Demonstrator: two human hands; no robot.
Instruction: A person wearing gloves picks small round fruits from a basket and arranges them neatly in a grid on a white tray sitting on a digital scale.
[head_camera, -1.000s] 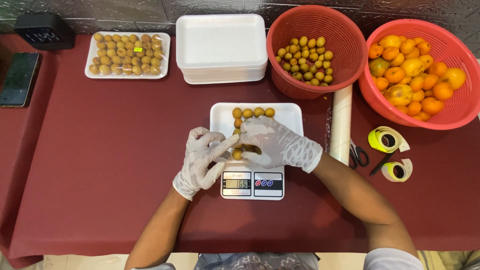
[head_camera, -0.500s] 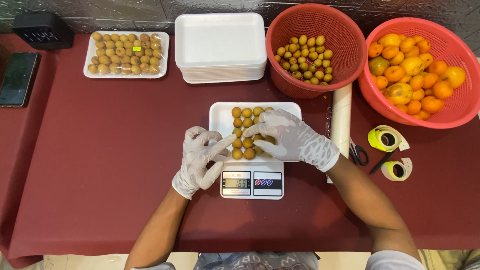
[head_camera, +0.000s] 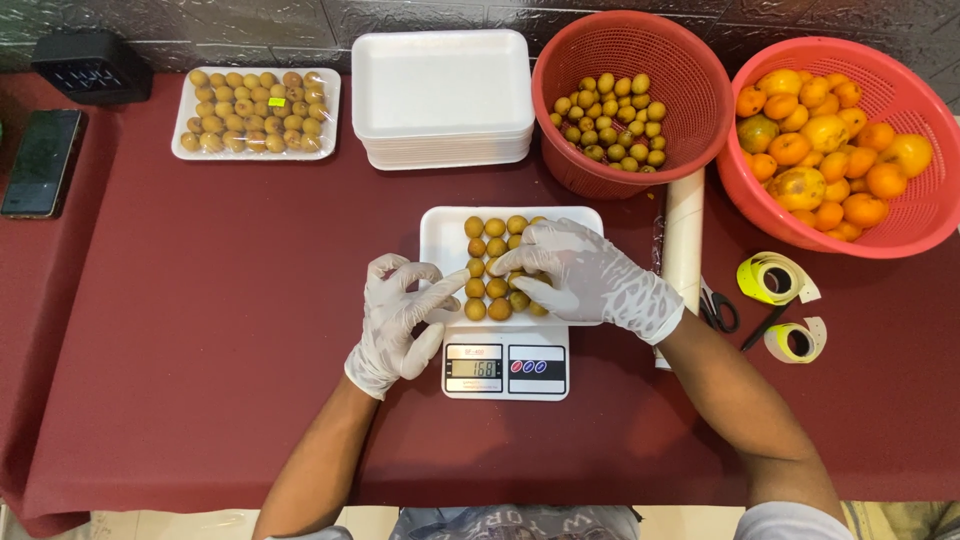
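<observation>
Small yellow-brown fruits lie in rows on a white foam tray that sits on a digital kitchen scale at the middle of a dark red table. I see my gloved right hand spread loosely over the right half of the rows, fingertips touching fruit and clenched on nothing that I can make out, while my gloved left hand rests at the tray's left edge, open, one finger stretched to the nearest column. I judge each fruit light, firm and round, apt to roll and slick under the gloves; a pinch across the middle between thumb and forefinger suits them. The tray looks thin and bendable, best lifted from beneath by both long sides. Beyond the right hand stands a red basket of the same fruit, then another basket of orange fruit; a roll of clear film lies just beside that wrist, with scissors and label rolls farther out. Past the left hand sit a stack of empty trays and a wrapped, filled tray.
</observation>
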